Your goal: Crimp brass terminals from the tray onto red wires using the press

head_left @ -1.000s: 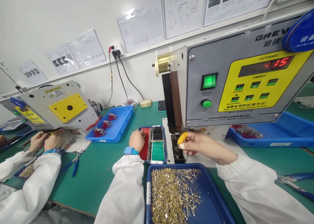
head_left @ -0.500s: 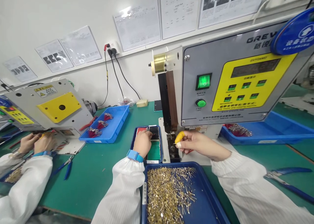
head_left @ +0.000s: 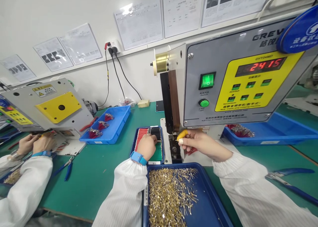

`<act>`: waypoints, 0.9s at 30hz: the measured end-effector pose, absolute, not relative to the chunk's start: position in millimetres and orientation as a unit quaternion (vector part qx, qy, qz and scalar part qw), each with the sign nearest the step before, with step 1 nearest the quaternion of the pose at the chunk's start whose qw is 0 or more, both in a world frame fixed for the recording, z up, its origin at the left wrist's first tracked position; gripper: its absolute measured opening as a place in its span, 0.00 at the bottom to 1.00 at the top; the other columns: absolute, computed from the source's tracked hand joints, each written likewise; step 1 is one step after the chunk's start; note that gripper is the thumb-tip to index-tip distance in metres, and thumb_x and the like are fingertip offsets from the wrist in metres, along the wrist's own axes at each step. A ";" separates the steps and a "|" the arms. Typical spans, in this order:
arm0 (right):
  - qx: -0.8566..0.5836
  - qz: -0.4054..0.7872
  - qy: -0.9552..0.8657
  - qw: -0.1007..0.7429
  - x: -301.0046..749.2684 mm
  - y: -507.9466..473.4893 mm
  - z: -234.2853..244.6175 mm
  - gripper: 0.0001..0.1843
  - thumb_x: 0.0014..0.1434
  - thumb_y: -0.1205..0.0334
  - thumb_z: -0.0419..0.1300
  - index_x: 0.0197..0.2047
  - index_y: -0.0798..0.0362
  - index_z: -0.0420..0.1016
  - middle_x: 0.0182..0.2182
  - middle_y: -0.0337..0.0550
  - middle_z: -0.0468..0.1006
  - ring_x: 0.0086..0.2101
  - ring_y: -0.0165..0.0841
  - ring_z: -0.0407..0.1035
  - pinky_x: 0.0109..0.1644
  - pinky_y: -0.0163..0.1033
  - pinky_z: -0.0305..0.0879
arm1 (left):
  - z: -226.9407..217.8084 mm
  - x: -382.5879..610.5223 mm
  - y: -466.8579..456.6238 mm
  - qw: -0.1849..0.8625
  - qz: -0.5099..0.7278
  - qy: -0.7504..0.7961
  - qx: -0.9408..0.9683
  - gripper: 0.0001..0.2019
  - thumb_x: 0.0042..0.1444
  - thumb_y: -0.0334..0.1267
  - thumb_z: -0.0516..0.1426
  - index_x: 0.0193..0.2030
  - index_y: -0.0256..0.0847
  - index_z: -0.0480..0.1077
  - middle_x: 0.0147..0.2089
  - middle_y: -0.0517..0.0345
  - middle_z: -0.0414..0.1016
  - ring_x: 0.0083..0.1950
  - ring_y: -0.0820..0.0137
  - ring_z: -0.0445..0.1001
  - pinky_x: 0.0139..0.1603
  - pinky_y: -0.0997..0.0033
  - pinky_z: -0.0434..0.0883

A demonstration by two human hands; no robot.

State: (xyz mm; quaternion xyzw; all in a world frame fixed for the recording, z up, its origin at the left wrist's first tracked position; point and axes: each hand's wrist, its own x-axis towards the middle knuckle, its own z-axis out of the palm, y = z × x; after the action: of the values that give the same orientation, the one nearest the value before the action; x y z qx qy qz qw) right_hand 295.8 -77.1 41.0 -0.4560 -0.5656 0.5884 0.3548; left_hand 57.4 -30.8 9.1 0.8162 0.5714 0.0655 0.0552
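My left hand rests over a blue tray of sorted wires, its fingertips on the black bundle between red and green wires. My right hand pinches a thin metal pin close to the anvil of a benchtop GREV machine. A yellow finger cot covers one of its fingers. Below both hands lies a blue tray of loose brass terminals. The machine's red display reads 2415.
A co-worker's hands work at a second machine on the left. A blue tray of red-wired bundles stands behind my left hand. Another blue tray sits right of the machine. Blue-handled pliers and cutters lie on the green bench.
My left hand has moved right across the wire tray onto the black wires. My right hand stays by the anvil. The view has shifted slightly. The display, dark half a second ago, is lit.
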 end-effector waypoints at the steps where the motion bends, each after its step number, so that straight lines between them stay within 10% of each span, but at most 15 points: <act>1: -0.450 0.580 -0.570 0.370 295.1 -76.6 40.7 0.20 0.48 0.49 0.68 0.34 0.55 0.70 0.25 0.40 0.73 0.23 0.25 0.65 0.25 0.31 0.66 | 8.9 57.6 -30.7 0.054 0.065 0.572 0.816 0.11 0.61 0.29 0.50 0.35 0.37 0.74 0.38 0.48 0.74 0.44 0.62 0.72 0.47 0.65 0.66; 27: -0.467 0.499 -0.540 0.492 270.6 -73.8 23.3 0.16 0.51 0.49 0.61 0.32 0.54 0.67 0.24 0.39 0.70 0.20 0.25 0.59 0.22 0.34 0.58 | 5.1 56.1 -25.8 0.063 0.163 0.584 0.793 0.05 0.55 0.26 0.57 0.35 0.39 0.73 0.36 0.54 0.76 0.42 0.64 0.71 0.42 0.68 0.65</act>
State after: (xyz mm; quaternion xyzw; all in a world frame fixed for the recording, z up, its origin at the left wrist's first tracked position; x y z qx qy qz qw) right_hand 270.6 -73.8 23.3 -0.4669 -0.5400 0.4986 0.4916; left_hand 56.1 -25.8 5.1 0.7930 0.5837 0.1625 0.0635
